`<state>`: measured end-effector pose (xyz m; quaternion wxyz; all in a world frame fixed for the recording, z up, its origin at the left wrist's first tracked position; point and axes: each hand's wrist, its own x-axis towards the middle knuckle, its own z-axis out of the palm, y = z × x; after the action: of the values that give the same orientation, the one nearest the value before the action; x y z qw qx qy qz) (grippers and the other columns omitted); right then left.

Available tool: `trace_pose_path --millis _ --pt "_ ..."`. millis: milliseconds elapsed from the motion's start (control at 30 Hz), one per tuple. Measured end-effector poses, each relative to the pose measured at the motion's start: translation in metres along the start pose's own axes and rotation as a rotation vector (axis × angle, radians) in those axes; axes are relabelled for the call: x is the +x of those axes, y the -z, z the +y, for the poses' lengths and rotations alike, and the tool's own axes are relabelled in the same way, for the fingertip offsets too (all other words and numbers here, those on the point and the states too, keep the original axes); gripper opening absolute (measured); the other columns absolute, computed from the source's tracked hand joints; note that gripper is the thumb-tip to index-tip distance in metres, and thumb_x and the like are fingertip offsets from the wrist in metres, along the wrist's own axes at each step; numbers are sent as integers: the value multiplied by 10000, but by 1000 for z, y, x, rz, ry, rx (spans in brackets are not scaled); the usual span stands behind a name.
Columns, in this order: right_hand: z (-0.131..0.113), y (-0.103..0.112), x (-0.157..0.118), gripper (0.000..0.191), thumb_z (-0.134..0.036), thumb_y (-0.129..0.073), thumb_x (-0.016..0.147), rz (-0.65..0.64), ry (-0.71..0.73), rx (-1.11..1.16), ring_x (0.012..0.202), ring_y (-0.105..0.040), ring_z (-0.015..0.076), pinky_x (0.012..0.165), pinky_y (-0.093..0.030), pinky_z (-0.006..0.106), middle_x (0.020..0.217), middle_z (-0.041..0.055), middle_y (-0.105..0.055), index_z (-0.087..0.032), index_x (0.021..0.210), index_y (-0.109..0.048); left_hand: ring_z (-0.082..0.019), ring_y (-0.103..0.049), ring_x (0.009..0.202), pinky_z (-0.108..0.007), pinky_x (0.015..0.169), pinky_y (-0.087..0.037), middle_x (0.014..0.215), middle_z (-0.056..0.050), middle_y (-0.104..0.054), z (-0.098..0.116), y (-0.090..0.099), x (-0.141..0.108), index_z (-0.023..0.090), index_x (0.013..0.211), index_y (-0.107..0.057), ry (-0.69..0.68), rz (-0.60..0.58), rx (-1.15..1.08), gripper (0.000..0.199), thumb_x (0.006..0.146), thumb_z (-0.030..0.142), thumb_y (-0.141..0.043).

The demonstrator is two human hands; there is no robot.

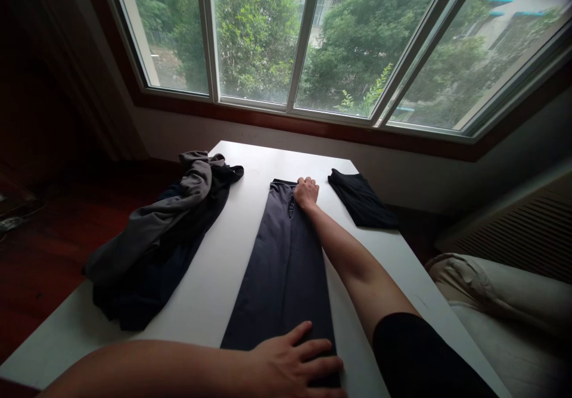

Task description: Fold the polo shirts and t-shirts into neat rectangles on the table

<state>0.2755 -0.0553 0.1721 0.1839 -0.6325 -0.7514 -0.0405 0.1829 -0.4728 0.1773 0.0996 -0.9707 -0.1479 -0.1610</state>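
Note:
A pair of dark grey trousers (281, 267) lies lengthwise on the white table (214, 267), doubled into a long strip with its waistband at the far end. My right hand (306, 192) is at the right corner of that waistband, fingers curled closed on the cloth. Beside it, small dark fastenings run down the fabric. Nearer to me, my left hand (297, 359) rests on the trousers with its fingers spread out toward their right edge. The bottom of the trousers is hidden under my left arm and past the frame.
A loose heap of dark and grey clothes (165, 237) spreads over the table's left side, hanging past its edge. At the far right lies a folded black garment (361, 198). Beyond the table is a wide window (290, 46); beige bedding (504, 308) sits to the right.

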Motion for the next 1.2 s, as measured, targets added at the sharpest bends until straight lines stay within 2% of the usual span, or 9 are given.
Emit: trace_pose_path --millis 100,200,367,567,733,867,967,1100,1200 --pt "-28 -1 9 332 -359 -438 1033 -57 159 67 1221 -501 299 1044 -407 395 1298 150 -577 -205 1238 -649 -277 -495 1388 -483 1061 -491 1587 -63 -459 0 -6 -2 324 1500 -533 -6 15 22 471 1067 428 -381" --pt "-54 -9 19 331 -429 -503 1022 -113 242 113 1208 -527 283 1032 -419 367 1302 126 -594 -230 1250 -638 -284 -479 1406 -485 1061 -488 1592 -67 -452 -1 -6 -2 321 1515 -520 -8 17 22 484 1067 436 -378" --pt "-82 -27 31 406 -485 -603 975 -211 79 128 1171 -574 295 970 -462 387 1271 138 -645 -220 1281 -582 -281 -484 1400 -483 1054 -494 1576 -62 -474 -2 -1 -1 325 1500 -548 -4 3 19 485 1069 403 -340" --pt "-90 -34 38 196 -343 -547 1012 -211 9 185 1101 -623 259 933 -469 360 1196 122 -692 -226 1150 -621 -280 -405 1469 -480 1068 -489 1602 -21 -443 -2 -9 -2 350 1505 -546 0 5 61 488 1060 413 -355" --pt "-83 -25 35 234 -353 -474 1036 -192 -16 327 1051 -639 234 914 -478 328 1122 96 -713 -223 1138 -641 -279 -431 1453 -475 1079 -489 1598 -38 -443 -4 0 -1 328 1495 -557 9 -39 -22 486 1063 419 -354" --pt "-66 -5 16 230 -329 -519 1000 -52 150 346 1106 -603 245 969 -464 344 1173 104 -682 -213 1126 -672 -304 -378 1491 -519 1166 -399 1629 -92 -393 -12 22 -5 249 1561 -453 88 -125 -248 576 1060 514 -354" --pt "-42 17 -12 244 -345 -530 997 47 278 315 1160 -573 270 1018 -442 381 1213 119 -660 -214 1130 -688 -320 -287 1539 -565 1230 -280 1652 -111 -351 -27 36 -12 224 1571 -420 192 -197 -376 618 1053 556 -371" --pt "-6 42 -62 281 -395 -558 999 -85 427 282 1176 -585 275 1044 -441 398 1248 106 -667 -227 1176 -698 -328 -202 1570 -593 1265 -141 1682 -122 -287 -51 41 -27 232 1582 -398 278 -269 -440 620 1051 551 -403" --pt "16 50 -109 383 -458 -523 1023 -154 498 268 1315 -532 288 1126 -401 418 1389 111 -619 -230 1293 -671 -354 -154 1578 -624 1258 -99 1702 -138 -221 -57 38 -41 239 1622 -328 291 -306 -459 707 1024 598 -441"
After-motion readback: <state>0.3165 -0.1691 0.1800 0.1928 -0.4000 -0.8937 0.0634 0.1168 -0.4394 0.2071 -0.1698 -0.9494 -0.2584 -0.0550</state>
